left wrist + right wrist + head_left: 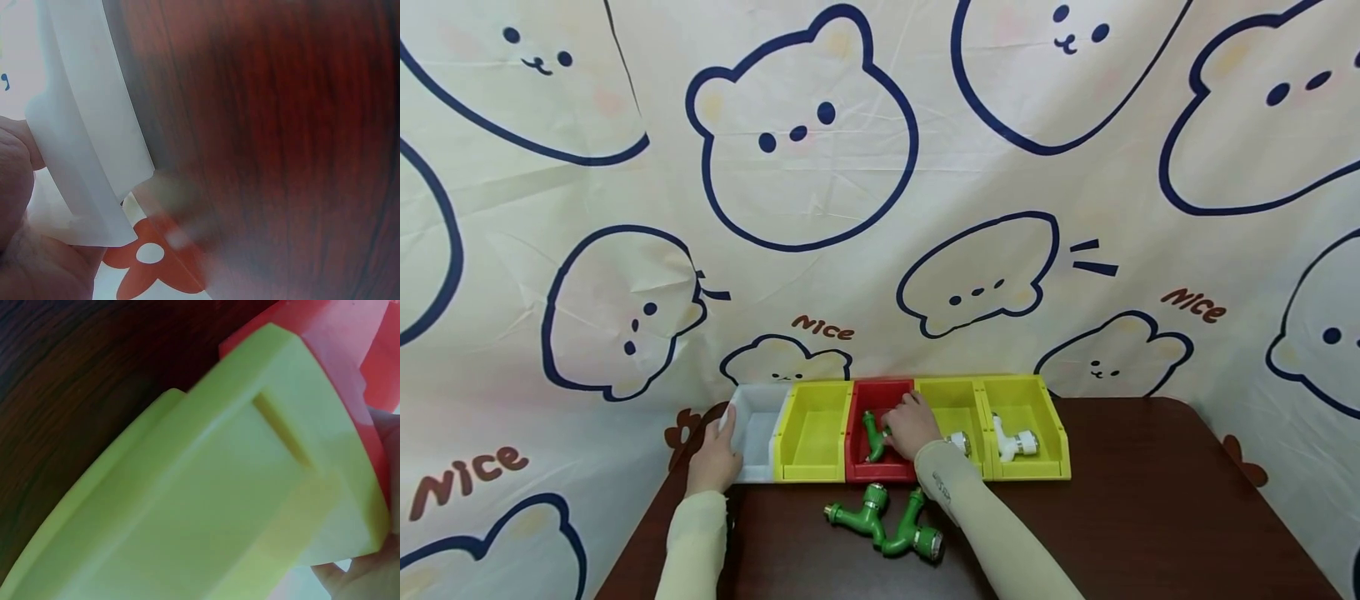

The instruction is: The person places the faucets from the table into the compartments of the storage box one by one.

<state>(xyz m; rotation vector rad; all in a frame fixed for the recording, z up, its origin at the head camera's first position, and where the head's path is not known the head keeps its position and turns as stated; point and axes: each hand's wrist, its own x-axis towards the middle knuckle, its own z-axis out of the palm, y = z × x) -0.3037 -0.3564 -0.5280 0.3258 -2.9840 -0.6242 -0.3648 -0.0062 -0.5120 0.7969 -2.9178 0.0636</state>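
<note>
At the left end of a row of bins, my left hand (713, 460) grips the side wall of a white bin (758, 425). The left wrist view shows fingers against that wall. My right hand (913, 425) holds the adjoining walls of the red bin (880, 473) and a yellow bin (187, 487), with its fingertips partly hidden. Inside the red bin a green faucet (872, 437) lies beside this hand. Two more green faucets, a left one (859, 518) and a right one (910, 533), lie on the table before the bins.
A white faucet (1015, 439) sits in the far-right yellow bin (1037, 408). Another white-bodied faucet (958, 442) shows partly behind the right forearm. Between white and red stands a bare yellow bin (812, 433). A printed cloth (865, 292) hangs behind the dark wooden table (1150, 500).
</note>
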